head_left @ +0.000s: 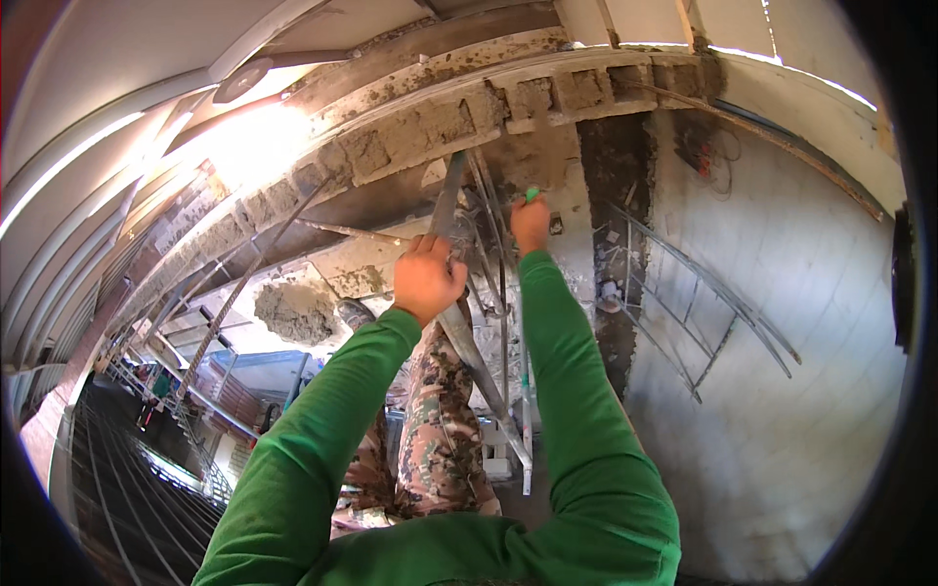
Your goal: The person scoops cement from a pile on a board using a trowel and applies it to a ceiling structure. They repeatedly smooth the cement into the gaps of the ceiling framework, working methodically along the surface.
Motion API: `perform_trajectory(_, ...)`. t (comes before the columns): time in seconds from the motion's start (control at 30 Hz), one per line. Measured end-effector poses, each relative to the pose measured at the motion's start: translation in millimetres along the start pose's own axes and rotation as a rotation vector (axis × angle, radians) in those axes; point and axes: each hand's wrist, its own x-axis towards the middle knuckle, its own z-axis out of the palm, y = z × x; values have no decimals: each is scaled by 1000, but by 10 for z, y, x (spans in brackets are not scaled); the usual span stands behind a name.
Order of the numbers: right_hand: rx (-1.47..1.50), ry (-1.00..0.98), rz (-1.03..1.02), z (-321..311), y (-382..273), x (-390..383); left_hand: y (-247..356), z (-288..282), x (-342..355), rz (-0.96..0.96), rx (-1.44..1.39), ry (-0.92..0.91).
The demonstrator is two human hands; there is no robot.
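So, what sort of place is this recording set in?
Probably a building site or a space under renovation: there is a grey heap of what looks like mortar, a long ledge with rough mortar-like patches, and a ladder-like metal frame.

Your left hand (pixel 428 278) covers a section of the metal bar (pixel 484 381) in its grip. Your right hand (pixel 531 225) conceals most of the green piece (pixel 532 195); its kind cannot be determined. Your shirt (pixel 420 552) is cut off by the lower edge and hides the upper part of your trousers (pixel 442 439). Glare (pixel 256 139) obscures detail at upper left. The red object (pixel 702 159) at upper right is too small to identify.
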Motion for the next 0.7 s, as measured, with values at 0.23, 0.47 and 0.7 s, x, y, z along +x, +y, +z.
perform_trajectory(0.23, -40, -38, -114, -905, -290, -139, 94, -6, 7, -24, -40, 70)
perform_trajectory(0.47, -103, -362, -410, -2491, -890, -1115, -223, -179, -462, -270, -232, 257)
perform_trajectory(0.7, -652, -770, -578, -3110, -1644, -2335, -1037, -494, -2484, -646, -198, 310)
